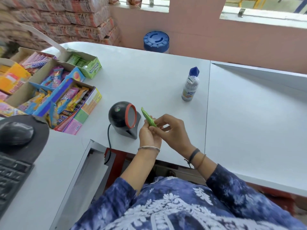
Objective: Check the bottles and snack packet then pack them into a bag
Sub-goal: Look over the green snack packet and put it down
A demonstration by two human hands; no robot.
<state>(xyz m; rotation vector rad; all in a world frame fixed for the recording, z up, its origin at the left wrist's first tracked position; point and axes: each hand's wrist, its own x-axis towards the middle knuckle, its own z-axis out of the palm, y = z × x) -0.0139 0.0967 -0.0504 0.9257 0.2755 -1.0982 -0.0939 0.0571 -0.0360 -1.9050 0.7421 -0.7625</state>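
We hold one green snack packet [148,118] edge-on just right of the single scanner [123,117], our left hand [149,135] and right hand [172,130] both pinching it. One bottle [190,85] stands upright beyond the scanner, to its right. One mouse [15,133] lies left of the scanner.

White counter [149,77], seam right of centre. Standing on it: grey bottle [190,87] with blue cap, upright, near seam; black barcode scanner [123,119], red-ringed window, cable trailing off front edge. Left: open cardboard boxes of sweets [54,90], tightly clustered. Lower left: black mouse [15,133] on dark pad, keyboard [10,176].
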